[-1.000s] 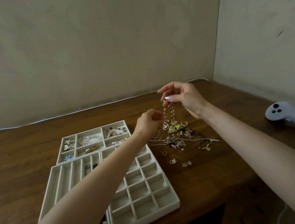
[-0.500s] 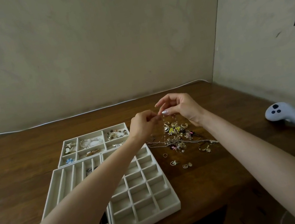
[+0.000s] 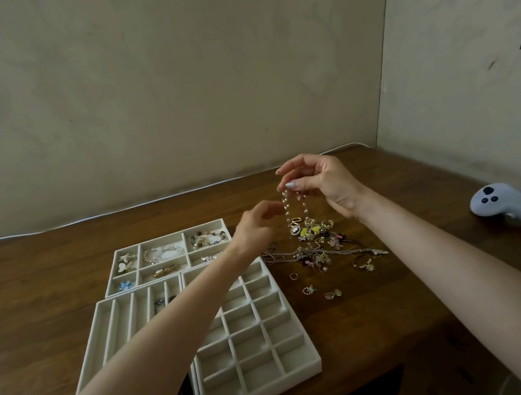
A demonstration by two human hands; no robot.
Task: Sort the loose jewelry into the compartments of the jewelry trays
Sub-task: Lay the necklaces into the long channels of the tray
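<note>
Bead strand [image 3: 286,208]: hangs doubled at frame centre, its lower end down at the pile [image 3: 321,245] of loose pieces on the bench [image 3: 25,291].

Risks, as judged:
- The lower end looks mixed in with the pile. A lift could drag chains and charms up with it, or tighten a tangle.
- It is held at one small point only. A slip would drop it back into the heap.
- Snagged bits may flick the small rings toward the bench edge.

Right hand [image 3: 322,183]: thumb and forefinger pinch the strand's top, other fingers fanned upward.

Left hand [image 3: 252,230]: loosely curled, tips just beside the strand's left run. Cannot tell if it touches; nothing seen in it.

Trays [image 3: 312,362]: left and lower left of the pile.
</note>
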